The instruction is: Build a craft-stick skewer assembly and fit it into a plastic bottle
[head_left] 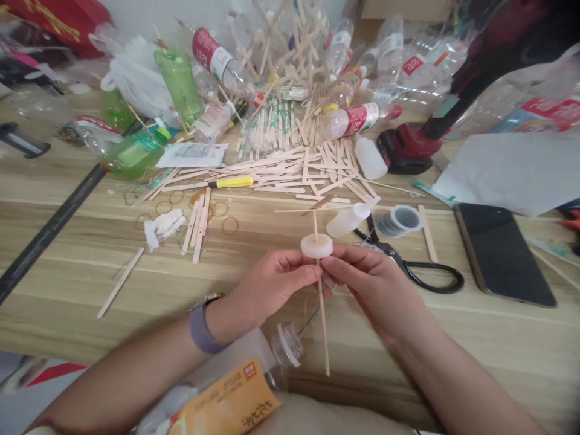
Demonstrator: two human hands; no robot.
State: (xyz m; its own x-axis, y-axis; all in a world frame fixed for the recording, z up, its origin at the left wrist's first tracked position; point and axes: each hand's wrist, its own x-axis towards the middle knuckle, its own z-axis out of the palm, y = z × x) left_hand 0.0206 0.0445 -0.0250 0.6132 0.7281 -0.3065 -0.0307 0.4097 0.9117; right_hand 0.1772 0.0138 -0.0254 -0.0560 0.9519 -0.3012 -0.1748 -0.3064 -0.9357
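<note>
A thin wooden stick [324, 326] runs upright through a white bottle cap [316, 246]. Just under the cap, my left hand [267, 281] pinches the stick between thumb and fingers. Opposite it, my right hand [374, 281] is closed on the stick too, fingertips against the cap's underside. At the top, a crosswise thin stick and a flat craft stick [317, 204] appear to meet the upright one. A thin wire [310, 320] slants from near my fingers toward the neck of a clear plastic bottle [287, 347] with an orange label, lying by my left forearm.
Black-handled scissors [432, 275], a tape roll [399, 221], a small white bottle [348, 220] and a phone [502, 254] lie to the right. Craft sticks [281, 172], a yellow-handled tool [234, 182] and plastic bottles [179, 84] crowd the back. A power tool [408, 145] stands back right.
</note>
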